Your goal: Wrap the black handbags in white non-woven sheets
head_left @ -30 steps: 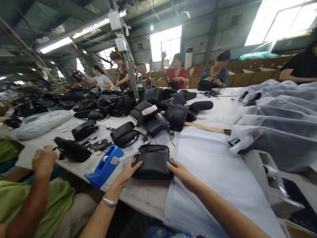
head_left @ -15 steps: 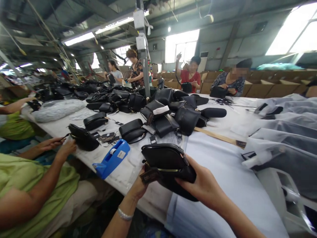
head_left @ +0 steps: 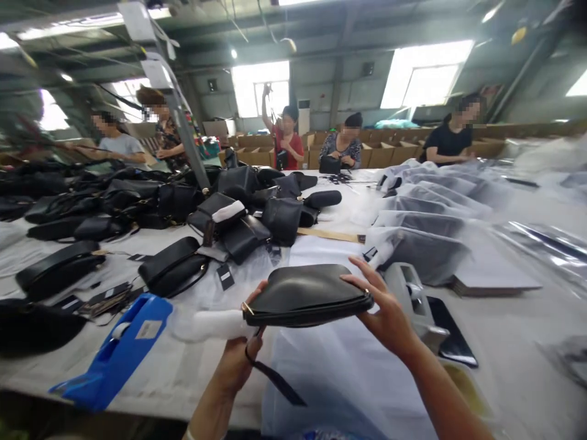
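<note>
A black zippered bag is held up between both hands above the table, lying nearly flat with its zipper edge toward me. My left hand grips its left end, with some fingers hidden behind the bag. My right hand holds the right end, thumb below and fingers over the top. A black strap hangs down from the left end. Under the bag lies a white translucent sheet. A white padded roll lies just left of the bag.
A blue tape dispenser stands at left, a grey dispenser at right beside a dark phone-like slab. Black bags pile up at left and centre. Covered bags stand at right. Several people work across the table.
The view has swung right. The bag has been tipped from showing its gold-zippered face to lying nearly flat, and the right hand's fingers have spread along its end.
</note>
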A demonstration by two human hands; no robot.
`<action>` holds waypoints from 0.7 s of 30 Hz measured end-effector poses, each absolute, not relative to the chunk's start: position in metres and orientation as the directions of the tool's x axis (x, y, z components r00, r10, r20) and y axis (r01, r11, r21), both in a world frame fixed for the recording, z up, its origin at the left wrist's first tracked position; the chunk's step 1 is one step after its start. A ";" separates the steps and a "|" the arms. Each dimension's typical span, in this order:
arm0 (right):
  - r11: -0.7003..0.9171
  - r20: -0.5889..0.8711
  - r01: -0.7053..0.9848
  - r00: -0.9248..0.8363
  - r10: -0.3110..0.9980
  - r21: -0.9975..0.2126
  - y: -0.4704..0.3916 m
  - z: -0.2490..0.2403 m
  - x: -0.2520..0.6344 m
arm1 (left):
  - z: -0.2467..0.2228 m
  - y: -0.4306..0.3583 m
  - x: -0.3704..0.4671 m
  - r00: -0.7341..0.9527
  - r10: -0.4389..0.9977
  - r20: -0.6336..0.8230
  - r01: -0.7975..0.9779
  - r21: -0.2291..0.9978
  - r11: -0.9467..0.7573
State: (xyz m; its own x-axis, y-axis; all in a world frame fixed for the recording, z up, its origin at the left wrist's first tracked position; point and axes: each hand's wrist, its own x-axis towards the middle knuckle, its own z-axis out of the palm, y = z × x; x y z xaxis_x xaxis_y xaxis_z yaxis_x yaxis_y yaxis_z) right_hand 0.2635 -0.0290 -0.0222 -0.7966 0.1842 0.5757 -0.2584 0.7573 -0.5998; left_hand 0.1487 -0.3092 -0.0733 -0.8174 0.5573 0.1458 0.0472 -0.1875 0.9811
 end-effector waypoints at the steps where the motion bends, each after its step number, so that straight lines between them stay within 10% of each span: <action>1: 0.723 0.543 -0.202 -0.793 0.276 -0.661 -0.021 -0.028 0.266 | -0.071 -0.304 0.147 -0.800 0.570 0.189 0.086 0.975 -0.203; 5: 0.204 0.146 -0.035 -0.818 0.557 -0.978 0.002 -0.049 0.280 | -0.064 -0.280 0.135 -0.658 0.664 0.355 0.229 0.934 -0.273; 9: -0.440 -0.244 0.010 -0.844 0.479 -0.898 0.016 -0.061 0.301 | -0.059 -0.258 0.121 -0.554 0.754 0.353 0.226 0.936 -0.271; 21: -0.830 -0.517 -0.032 -0.768 0.377 -0.558 0.003 -0.074 0.303 | -0.047 -0.212 0.102 -0.512 0.818 0.262 0.124 0.965 -0.231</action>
